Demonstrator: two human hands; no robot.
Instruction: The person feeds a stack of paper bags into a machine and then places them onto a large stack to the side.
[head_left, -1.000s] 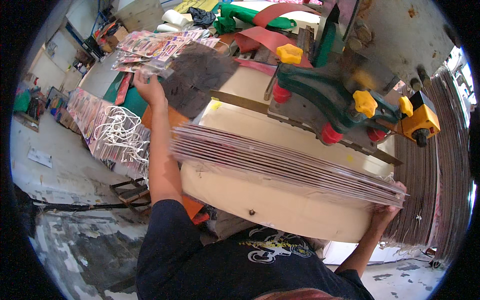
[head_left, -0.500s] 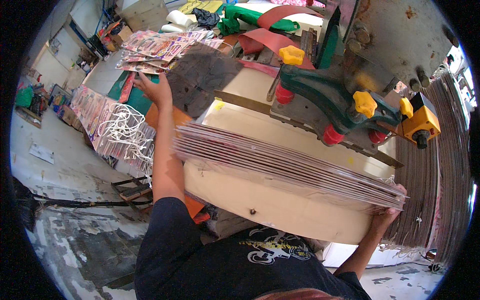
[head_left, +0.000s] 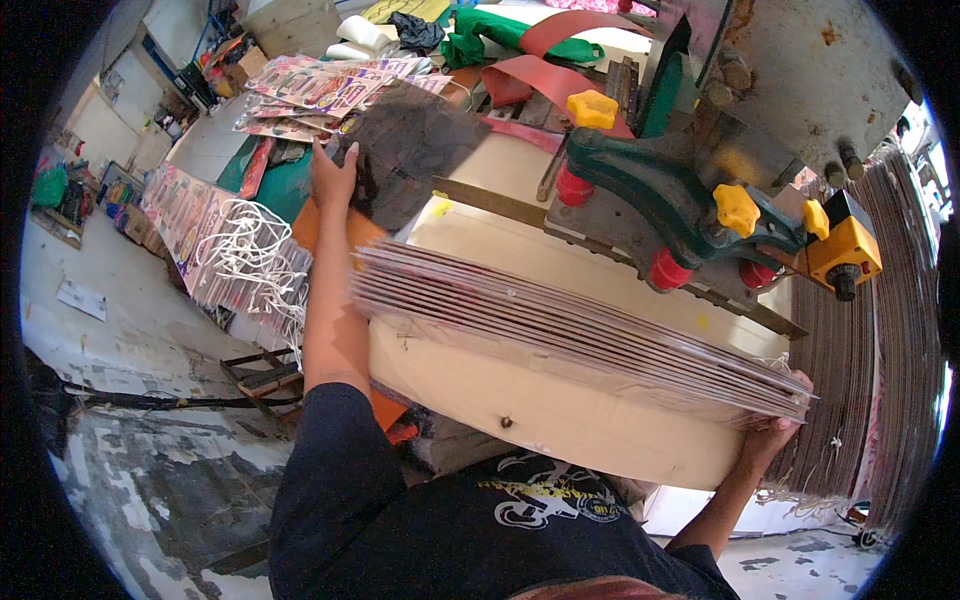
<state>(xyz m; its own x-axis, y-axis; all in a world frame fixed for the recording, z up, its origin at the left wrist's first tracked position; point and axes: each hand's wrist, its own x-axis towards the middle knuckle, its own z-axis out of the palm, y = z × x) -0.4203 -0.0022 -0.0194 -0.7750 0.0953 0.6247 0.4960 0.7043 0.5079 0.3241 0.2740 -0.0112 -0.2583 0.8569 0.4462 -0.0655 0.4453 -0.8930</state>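
Observation:
My right hand grips the right end of a stack of thin flat sheets, seen edge-on and slanting down to the right. The stack's left end passes by my left forearm, over a cream-coloured board. Farther off, my left hand reaches out beside a dark, smudged sheet, just below a pile of printed flat packs. Its thumb and fingers are apart, and nothing shows between them. Part of my right hand's fingers is hidden by the stack.
A green press-like machine with yellow knobs overhangs the board. Tall brown stacks stand at the right. More printed packs with white cords lie at the left. Red strips and green cloth are at the back.
My left hand has shifted a little to the right, toward the dark sheet, and its fingers are less spread. The right hand and the stack stay almost where they were.

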